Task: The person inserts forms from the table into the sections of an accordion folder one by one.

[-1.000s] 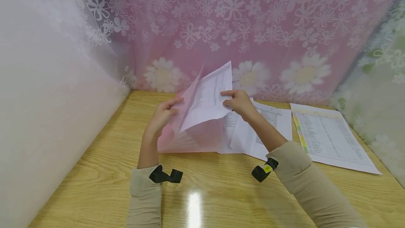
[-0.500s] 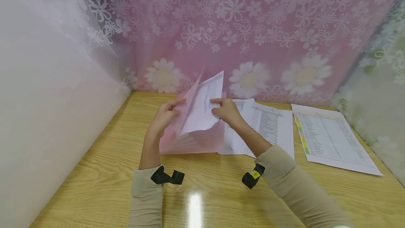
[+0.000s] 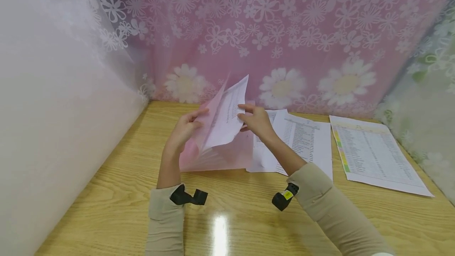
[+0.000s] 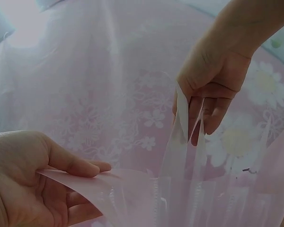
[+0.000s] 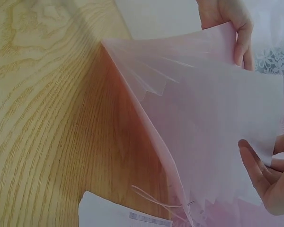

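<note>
A pink translucent expanding file folder [image 3: 236, 157] stands spread on the wooden table. My left hand [image 3: 182, 129] pinches its pink front cover [image 4: 80, 182] between thumb and fingers, drawing it toward the left. In my right hand [image 3: 260, 123] is the right edge of a printed sheet [image 3: 231, 110], which slants inside the folder with its upper corner sticking up. The right wrist view shows thumb and fingers on both sides of the sheet's pale back [image 5: 260, 109]. Pleated pockets [image 4: 196, 189] fan out between my hands in the left wrist view.
Several overlapping printed sheets [image 3: 302, 133] lie right of the folder, partly under my right forearm. Farther right is another printed page [image 3: 376, 157] with coloured tabs along its left side. A thin cord [image 5: 156, 198] hangs at the folder's edge. Flowered sheeting [image 3: 284, 31] walls the table's back.
My right hand has moved left with the sheet, bringing it closer to the folder's cover, then lifted slightly. The left hand keeps its hold on the cover, nearly still.
</note>
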The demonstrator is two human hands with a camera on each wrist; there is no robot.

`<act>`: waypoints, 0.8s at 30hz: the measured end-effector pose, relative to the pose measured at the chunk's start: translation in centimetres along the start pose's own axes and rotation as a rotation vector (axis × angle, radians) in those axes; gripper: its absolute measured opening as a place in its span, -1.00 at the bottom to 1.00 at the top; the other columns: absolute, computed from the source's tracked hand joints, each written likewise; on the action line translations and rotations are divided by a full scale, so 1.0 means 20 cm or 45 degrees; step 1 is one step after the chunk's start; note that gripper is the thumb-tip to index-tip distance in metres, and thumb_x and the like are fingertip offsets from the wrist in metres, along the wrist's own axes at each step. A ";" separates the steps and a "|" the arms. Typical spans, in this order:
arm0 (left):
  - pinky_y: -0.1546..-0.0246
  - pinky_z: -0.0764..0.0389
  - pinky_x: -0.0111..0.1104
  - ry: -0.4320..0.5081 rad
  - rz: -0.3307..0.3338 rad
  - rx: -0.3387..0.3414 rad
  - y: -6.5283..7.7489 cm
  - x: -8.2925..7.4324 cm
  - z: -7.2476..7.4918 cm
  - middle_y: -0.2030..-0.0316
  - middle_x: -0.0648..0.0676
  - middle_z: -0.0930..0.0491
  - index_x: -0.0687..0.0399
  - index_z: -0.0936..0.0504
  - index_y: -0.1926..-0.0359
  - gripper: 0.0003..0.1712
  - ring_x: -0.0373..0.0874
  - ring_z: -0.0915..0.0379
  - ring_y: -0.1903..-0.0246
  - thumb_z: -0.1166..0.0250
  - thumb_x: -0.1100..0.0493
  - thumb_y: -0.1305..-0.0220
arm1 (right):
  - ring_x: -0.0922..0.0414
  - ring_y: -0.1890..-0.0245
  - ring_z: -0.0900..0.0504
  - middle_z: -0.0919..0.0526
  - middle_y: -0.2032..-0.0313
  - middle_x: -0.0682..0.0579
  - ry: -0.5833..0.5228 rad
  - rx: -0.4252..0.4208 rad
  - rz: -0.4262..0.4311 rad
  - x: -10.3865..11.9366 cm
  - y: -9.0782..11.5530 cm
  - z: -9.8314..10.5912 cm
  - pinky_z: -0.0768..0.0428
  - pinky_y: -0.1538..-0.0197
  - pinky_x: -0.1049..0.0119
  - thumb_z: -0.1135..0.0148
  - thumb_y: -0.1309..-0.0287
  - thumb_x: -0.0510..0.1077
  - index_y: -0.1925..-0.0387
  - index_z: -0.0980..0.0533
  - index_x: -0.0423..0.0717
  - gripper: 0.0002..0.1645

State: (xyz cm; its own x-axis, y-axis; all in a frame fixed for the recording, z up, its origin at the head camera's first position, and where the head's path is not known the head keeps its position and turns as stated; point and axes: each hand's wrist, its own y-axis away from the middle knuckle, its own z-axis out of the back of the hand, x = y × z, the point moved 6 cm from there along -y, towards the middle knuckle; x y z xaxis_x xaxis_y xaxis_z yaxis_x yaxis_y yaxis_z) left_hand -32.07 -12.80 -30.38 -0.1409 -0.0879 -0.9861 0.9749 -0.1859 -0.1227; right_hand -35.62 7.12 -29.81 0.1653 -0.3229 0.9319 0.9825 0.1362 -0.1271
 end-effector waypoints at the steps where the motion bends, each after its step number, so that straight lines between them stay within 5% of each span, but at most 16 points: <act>1: -0.15 -0.16 -0.20 0.000 0.002 0.001 0.00 0.00 0.00 -0.28 0.13 -0.21 0.25 -0.34 -0.26 -0.47 -0.14 0.12 -0.30 0.06 0.48 -0.25 | 0.06 0.43 -0.65 -0.49 -0.06 -0.17 -0.004 0.008 -0.001 -0.01 0.00 0.00 -0.58 0.40 0.27 -0.12 -0.17 -0.27 -0.16 -0.41 -0.23 -0.51; 12: -0.11 -0.21 -0.21 0.030 0.002 0.008 0.00 0.00 0.00 -0.25 0.10 -0.26 0.23 -0.35 -0.25 -0.47 -0.10 -0.01 -0.26 0.03 0.46 -0.24 | 0.08 0.55 -0.64 -0.46 -0.07 -0.23 -0.025 0.129 -0.015 -0.07 -0.03 -0.09 -0.59 0.40 0.25 -0.12 -0.16 -0.29 -0.17 -0.39 -0.29 -0.50; 24: -0.10 -0.23 -0.21 0.016 0.001 0.026 0.01 -0.01 -0.02 -0.25 0.11 -0.25 0.24 -0.33 -0.26 -0.47 -0.09 -0.06 -0.23 0.04 0.46 -0.25 | 0.17 0.57 -0.57 -0.44 -0.09 -0.23 0.070 0.130 -0.040 -0.12 -0.03 -0.17 -0.58 0.42 0.30 -0.14 -0.14 -0.29 -0.14 -0.42 -0.28 -0.51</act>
State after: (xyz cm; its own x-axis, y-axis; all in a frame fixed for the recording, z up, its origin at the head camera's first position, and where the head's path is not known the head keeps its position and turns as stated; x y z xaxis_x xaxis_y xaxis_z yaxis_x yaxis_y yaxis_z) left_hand -31.88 -12.50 -30.25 -0.1381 -0.0755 -0.9875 0.9712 -0.2059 -0.1201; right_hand -36.25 4.66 -33.23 0.1421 -0.3792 0.9143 0.9738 0.2191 -0.0605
